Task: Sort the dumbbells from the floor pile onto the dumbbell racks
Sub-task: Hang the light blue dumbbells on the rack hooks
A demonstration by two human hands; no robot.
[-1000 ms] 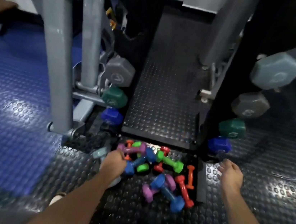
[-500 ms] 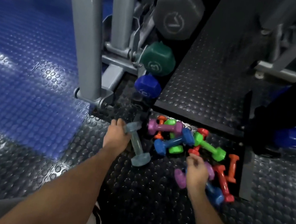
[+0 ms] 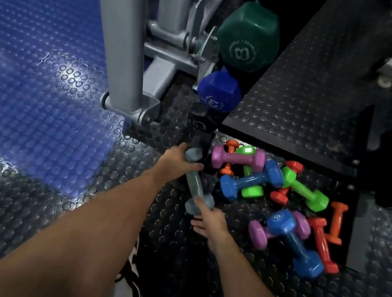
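Grey-blue dumbbell at frame centre, tilted steeply, upper head gripped, lower head touched by fingers. Floor pile right of centre: purple dumbbell lying across a lime one, blue dumbbell diagonal over it, green dumbbell, orange ones scattered. Lower right: blue dumbbell marked 5 over another purple. Upper centre: dark green and dark blue racked heads.

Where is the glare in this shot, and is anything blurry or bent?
Head view: glare falls on the blue floor at left; the grey post leans from wide-angle bending; the right hand and grey dumbbell look slightly soft; the upper right corner is dark.
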